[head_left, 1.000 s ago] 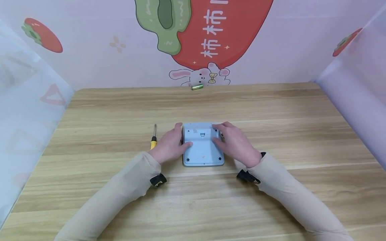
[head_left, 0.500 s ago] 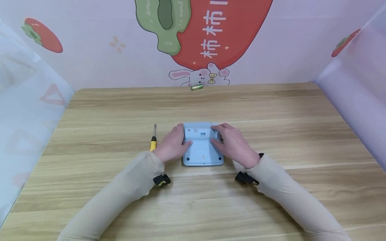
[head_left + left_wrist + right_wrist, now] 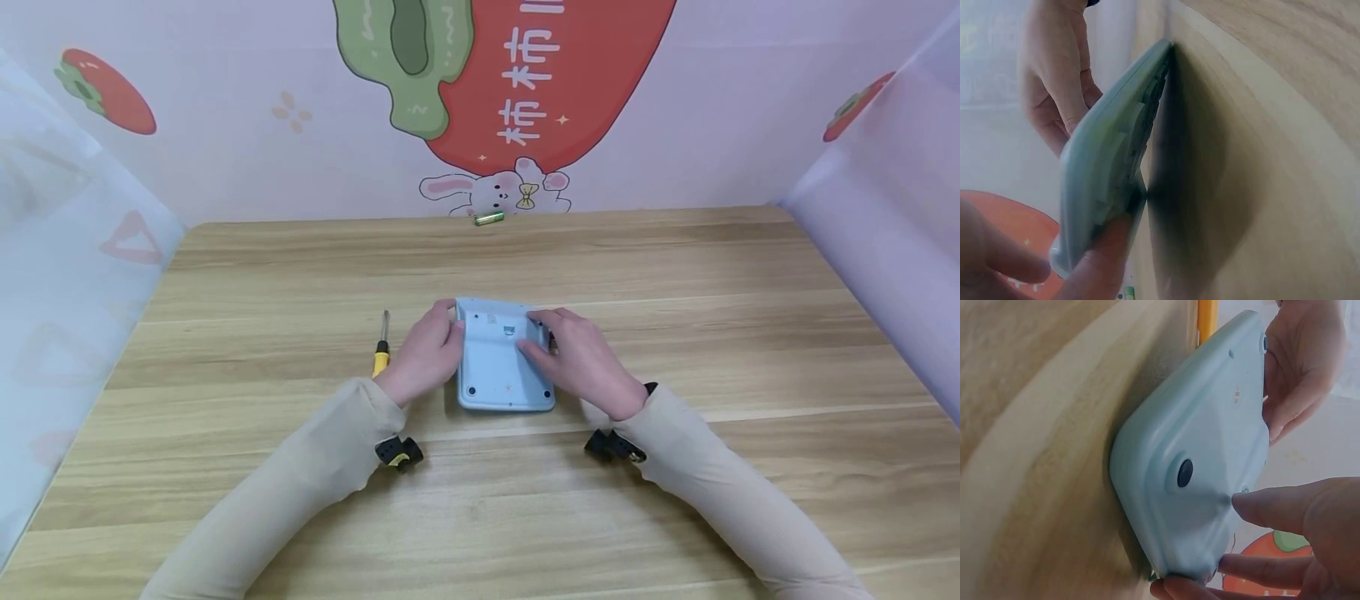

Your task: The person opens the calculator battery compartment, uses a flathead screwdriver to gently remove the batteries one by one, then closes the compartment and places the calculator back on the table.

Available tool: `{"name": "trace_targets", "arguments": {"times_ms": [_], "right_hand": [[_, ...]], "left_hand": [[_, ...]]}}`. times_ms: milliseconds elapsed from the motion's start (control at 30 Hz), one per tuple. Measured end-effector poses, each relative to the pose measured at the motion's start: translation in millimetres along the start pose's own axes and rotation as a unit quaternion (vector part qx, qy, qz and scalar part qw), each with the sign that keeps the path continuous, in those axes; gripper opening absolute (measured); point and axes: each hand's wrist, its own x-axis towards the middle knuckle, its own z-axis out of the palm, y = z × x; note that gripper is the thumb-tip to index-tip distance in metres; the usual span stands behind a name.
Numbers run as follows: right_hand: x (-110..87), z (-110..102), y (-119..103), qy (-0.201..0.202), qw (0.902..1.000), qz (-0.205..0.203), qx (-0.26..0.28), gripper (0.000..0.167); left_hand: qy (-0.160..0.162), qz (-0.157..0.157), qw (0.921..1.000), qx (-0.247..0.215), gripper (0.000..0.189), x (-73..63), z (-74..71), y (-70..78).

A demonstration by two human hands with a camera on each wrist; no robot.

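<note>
A light blue calculator [image 3: 504, 371] lies back side up between both hands, its round black feet [image 3: 1185, 473] showing in the right wrist view. My left hand [image 3: 426, 350] grips its left edge, one finger [image 3: 1107, 256] under the key side. That side is tilted up off the table, and the keys [image 3: 1125, 140] face down over a shadow. My right hand [image 3: 588, 358] holds the right edge, with the thumb [image 3: 1266, 505] on the back and other fingers at the far corner. A small battery latch [image 3: 509, 331] sits near the calculator's far end.
A screwdriver [image 3: 382, 358] with a yellow and black handle lies just left of my left hand. One green battery [image 3: 490, 218] rests at the table's back edge, against the printed backdrop [image 3: 225, 150]. Fabric walls stand at both sides.
The calculator's left side has risen and its body has turned slightly. My left thumb has moved from its back to its left edge. The right hand has hardly shifted.
</note>
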Motion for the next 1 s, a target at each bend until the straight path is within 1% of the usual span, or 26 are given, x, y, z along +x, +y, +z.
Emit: {"name": "trace_targets", "arguments": {"times_ms": [133,233,400,467,600,733,833,867,933,1000], "right_hand": [[-0.3,-0.8,0.3,-0.002,0.9997,0.013,0.022,0.048],[-0.2,-1.1,0.9,-0.002,0.9989,0.023,0.041,0.049],[0.8,-1.1,1.6,-0.007,0.9967,0.044,0.068,0.052],[1.3,-1.6,1.3,-0.007,0.9958,0.050,0.076,0.053],[2.2,-2.5,0.6,-0.009,0.9945,0.060,0.085,0.054],[2.8,-2.3,-0.2,-0.017,0.9927,0.072,0.095,0.056],[3.0,-1.5,-1.1,-0.022,0.9914,0.076,0.104,0.056],[3.1,-1.3,-1.5,-0.022,0.9910,0.075,0.109,0.056],[3.7,-1.1,-2.5,-0.019,0.9900,0.071,0.120,0.055],[4.2,-1.2,-3.3,-0.014,0.9889,0.068,0.132,0.054]], "left_hand": [[0.025,0.004,0.9995,-0.020,0.048,2.1,0.4,-1.2],[0.042,0.013,0.9979,-0.049,0.049,2.5,1.5,-2.2],[0.056,0.007,0.9932,-0.102,0.048,1.6,2.6,-2.2],[0.058,0.004,0.9915,-0.116,0.049,0.8,2.7,-1.2],[0.063,0.008,0.9884,-0.138,0.052,-0.4,2.7,0.4],[0.050,0.009,0.9898,-0.133,0.059,0.1,3.7,-0.1],[0.032,0.001,0.9909,-0.131,0.067,1.3,6.0,-1.4],[0.025,0.000,0.9904,-0.136,0.067,1.5,7.0,-1.8],[0.008,0.001,0.9895,-0.144,0.064,1.5,8.5,-2.2],[-0.012,0.006,0.9878,-0.155,0.055,0.9,9.6,-2.6]]}}
